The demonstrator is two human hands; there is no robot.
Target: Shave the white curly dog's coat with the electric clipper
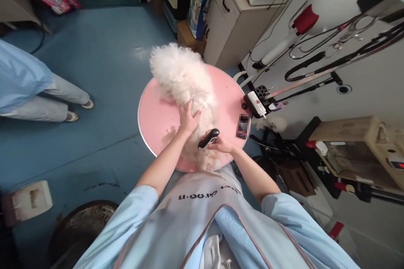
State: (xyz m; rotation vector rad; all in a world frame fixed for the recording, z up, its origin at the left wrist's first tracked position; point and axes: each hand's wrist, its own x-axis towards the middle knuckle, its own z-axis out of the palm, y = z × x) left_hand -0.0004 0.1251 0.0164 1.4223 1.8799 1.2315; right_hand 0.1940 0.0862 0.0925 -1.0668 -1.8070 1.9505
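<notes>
A fluffy white dog [186, 71] stands on a round pink table [225, 84], its head toward the far side. My left hand [188, 118] rests on its lower back, thumb apart from the fingers, some fingertips sunk in the fur. In my right hand [221, 142] is a black hair clipper [208, 138], close to the dog's hindquarters. The clipper's blade end is hard to make out against the fur. Loose pale fur [205, 162] lies on the near side of the table.
At the table's right edge lie a blurred phone-like object [242, 128] and a holder with a white device [257, 104]. A white-and-red dryer [331, 4] hangs upper right. A person in blue [25, 80] stands at left. Cabinets [227, 17] stand behind.
</notes>
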